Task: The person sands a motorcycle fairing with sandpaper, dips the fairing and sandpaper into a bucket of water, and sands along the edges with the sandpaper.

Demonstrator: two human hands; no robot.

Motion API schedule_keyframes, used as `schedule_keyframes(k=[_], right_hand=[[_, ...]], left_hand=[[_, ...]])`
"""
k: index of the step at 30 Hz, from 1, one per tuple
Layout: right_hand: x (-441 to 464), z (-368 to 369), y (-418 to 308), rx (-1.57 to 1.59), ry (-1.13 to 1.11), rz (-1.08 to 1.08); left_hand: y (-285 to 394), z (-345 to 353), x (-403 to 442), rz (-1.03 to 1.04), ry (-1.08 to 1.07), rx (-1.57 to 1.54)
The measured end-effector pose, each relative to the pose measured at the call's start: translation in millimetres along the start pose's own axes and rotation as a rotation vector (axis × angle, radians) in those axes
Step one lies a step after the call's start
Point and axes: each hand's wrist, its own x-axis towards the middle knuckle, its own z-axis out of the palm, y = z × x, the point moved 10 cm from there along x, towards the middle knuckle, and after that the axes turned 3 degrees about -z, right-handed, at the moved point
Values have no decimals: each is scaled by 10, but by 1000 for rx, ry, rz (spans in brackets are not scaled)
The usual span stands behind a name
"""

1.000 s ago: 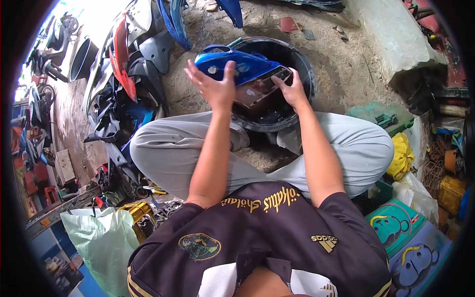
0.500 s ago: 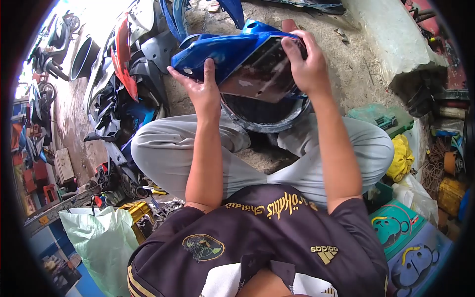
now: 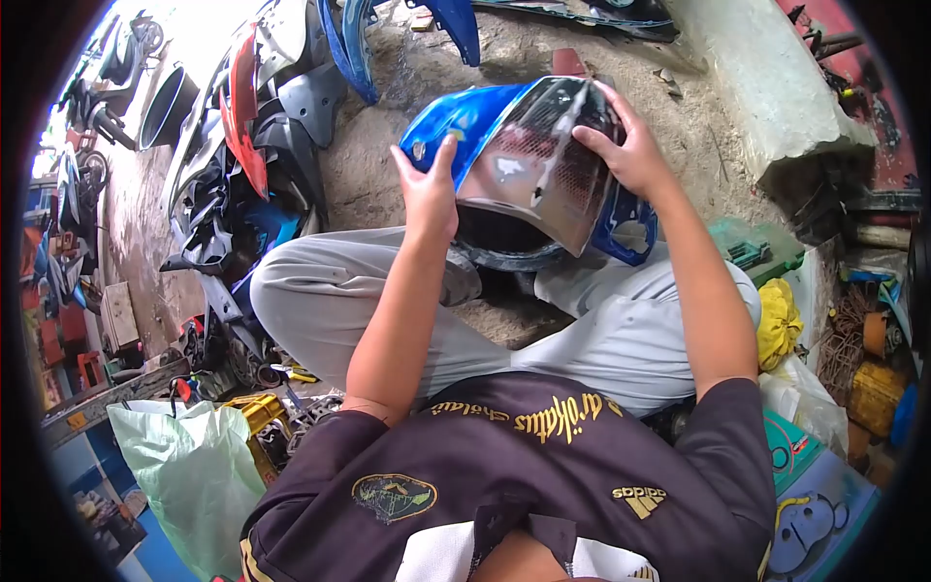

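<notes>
A blue and black motorcycle fairing panel (image 3: 529,155) is held up between my two hands, its dark patterned section catching the light. My left hand (image 3: 429,189) grips the blue end, thumb on the near face. My right hand (image 3: 630,145) closes over the dark end with the thumb on top; its other fingers are partly behind the panel. A blue piece with a cut-out (image 3: 626,233) shows below my right hand; whether it belongs to the same panel I cannot tell. Under the panel sits a round black tub (image 3: 509,257), mostly covered, between my folded legs.
Several fairings, including a red one (image 3: 242,116), are piled at the left. Blue curved panels (image 3: 354,48) lie ahead on the rough floor. A pale concrete block (image 3: 766,87) stands at the right, near a yellow bag (image 3: 779,325). A whitish sack (image 3: 189,475) is at lower left.
Both hands have turned the fairing panel and shifted it to the right and slightly nearer. Its dark face now shows more, and the cut-out blue part has come into view.
</notes>
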Motion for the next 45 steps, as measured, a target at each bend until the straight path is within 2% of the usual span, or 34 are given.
schedule_keyframes(k=[2,6,10,11,14,16,19,20,23,26,29,33,39,42,45], right_hand=[[14,33,-66,-9,22,-32],[10,72,-172,-73,93,-149],[-3,100,-552,-125,117,-429],[-17,118,-683,-166,122,-490],[-31,197,-977,-262,109,-679],[55,259,-808,-224,82,-598],[151,268,-628,-293,49,-521],[189,254,-593,-299,54,-528],[186,221,-515,-394,62,-488],[198,170,-351,-578,129,-388],[112,108,71,-625,191,-164],[-26,86,17,-816,211,-206],[73,70,45,-824,168,-226],[35,68,-115,-743,282,-309],[81,23,-229,-653,309,-259]], left_hand=[[-122,-67,-25,-2,63,75],[-167,-155,-24,-81,26,81],[22,-177,-75,78,46,42],[86,-217,-113,32,106,112],[219,-104,-212,-75,58,144],[225,-74,-201,-104,29,224],[724,73,-321,495,142,945],[828,214,-377,675,79,1052],[1012,733,-331,891,-241,1298],[761,903,-46,746,-526,1369],[725,969,-104,824,-523,1393],[546,904,-160,929,-411,1418],[499,946,-68,898,-395,1385],[613,968,-13,884,-425,1388],[698,954,41,901,-452,1367]])
